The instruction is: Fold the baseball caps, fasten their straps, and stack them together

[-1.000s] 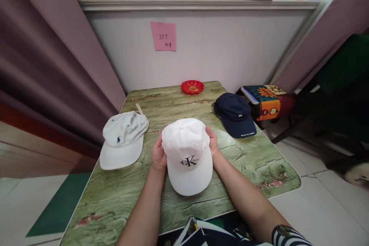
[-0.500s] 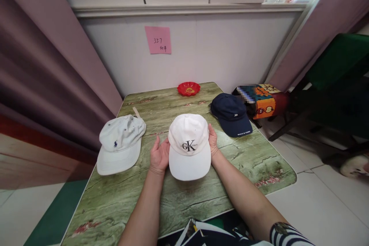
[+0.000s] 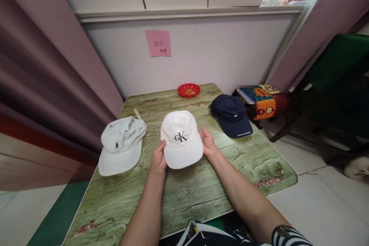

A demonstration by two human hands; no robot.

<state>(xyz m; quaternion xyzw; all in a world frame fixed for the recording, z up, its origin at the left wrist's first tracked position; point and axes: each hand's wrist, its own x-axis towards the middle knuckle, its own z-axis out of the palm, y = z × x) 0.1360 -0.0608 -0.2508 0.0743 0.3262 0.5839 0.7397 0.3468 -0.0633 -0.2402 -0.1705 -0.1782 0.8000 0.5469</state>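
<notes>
A white baseball cap (image 3: 182, 138) with a black "CK" print faces me in the middle, its brim toward me. My left hand (image 3: 159, 157) grips its left edge, thumb on top where brim meets crown and fingers hidden beneath. At the right edge, my right hand (image 3: 208, 143) supports the cap, with its fingers partly hidden behind the brim. A pale grey cap (image 3: 122, 144) with a small dark emblem lies to the left, its strap end sticking up behind. On the right rests a navy cap (image 3: 231, 115) with small white lettering on its brim.
The caps are on a green wood-patterned table (image 3: 198, 196). A red scalloped dish (image 3: 188, 90) sits at its far edge. Beyond the right edge are a colourful box (image 3: 263, 102) and a dark chair (image 3: 331, 84). A pink note (image 3: 158, 43) is stuck to the wall.
The white cap has shifted left and slightly away from me, tilting a little. My left thumb has come onto its edge; the right hand has followed leftward.
</notes>
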